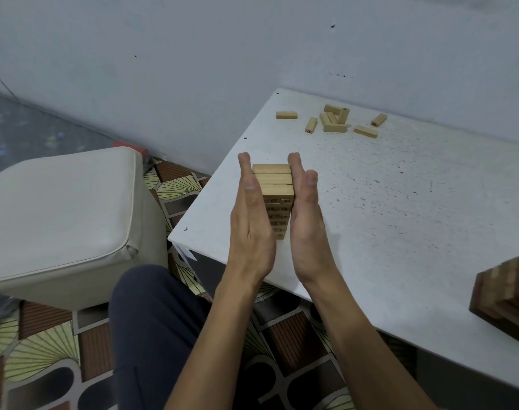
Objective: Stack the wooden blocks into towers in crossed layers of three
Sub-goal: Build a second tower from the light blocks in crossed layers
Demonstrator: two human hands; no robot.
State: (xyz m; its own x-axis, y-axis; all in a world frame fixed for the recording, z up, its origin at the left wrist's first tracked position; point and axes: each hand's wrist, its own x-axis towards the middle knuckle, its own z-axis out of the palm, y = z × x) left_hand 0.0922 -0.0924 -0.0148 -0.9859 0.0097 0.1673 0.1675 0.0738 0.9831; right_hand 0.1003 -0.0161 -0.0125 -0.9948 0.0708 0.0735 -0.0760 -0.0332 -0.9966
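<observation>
One tower [274, 180]; left hand [251, 220], right hand [307, 223] press it.

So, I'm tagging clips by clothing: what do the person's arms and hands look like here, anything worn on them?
Both forearms are bare to the frame edge, no sleeves in view. The left hand and right hand show no gloves, rings, watch or bracelet. The thumbnails look short and plain.
</observation>
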